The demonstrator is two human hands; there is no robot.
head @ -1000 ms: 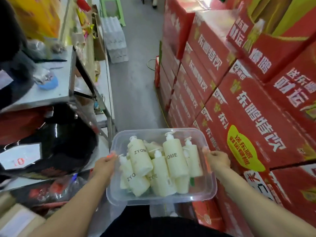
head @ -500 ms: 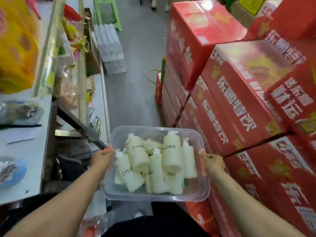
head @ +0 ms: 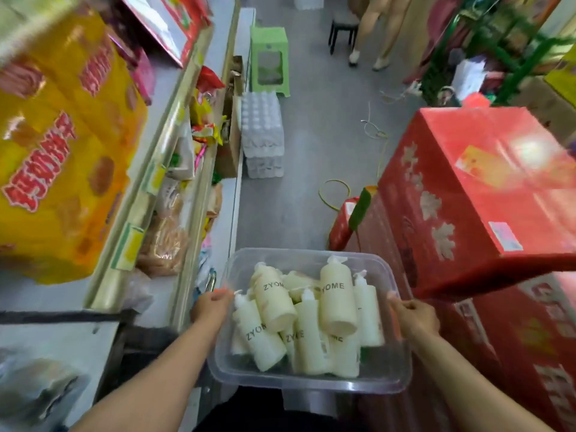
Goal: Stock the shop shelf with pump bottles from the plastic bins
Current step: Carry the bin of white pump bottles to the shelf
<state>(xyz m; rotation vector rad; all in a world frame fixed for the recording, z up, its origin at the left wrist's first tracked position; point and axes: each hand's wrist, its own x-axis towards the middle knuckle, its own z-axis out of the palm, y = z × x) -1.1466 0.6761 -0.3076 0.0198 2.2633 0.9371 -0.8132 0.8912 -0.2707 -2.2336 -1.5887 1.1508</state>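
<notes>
Up swings the view since a moment ago: red cartons (head: 467, 188) have dropped lower on the right, and the shelf (head: 149, 194) with yellow packs (head: 56, 157) now fills the left. Between them, over the aisle floor, sits the clear bin (head: 311, 381), with cream pump bottles (head: 338, 300) heaped inside, lying across one another. Left hand (head: 212, 307) grips the left rim, right hand (head: 413, 316) the right rim, fingers (head: 222, 294) curled over each edge.

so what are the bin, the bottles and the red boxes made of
The bin: clear glossy plastic, the bottles show through its walls. These look opaque cream plastic, fairly matte. The red boxes: probably cardboard, glossy print with glare on top.
</notes>
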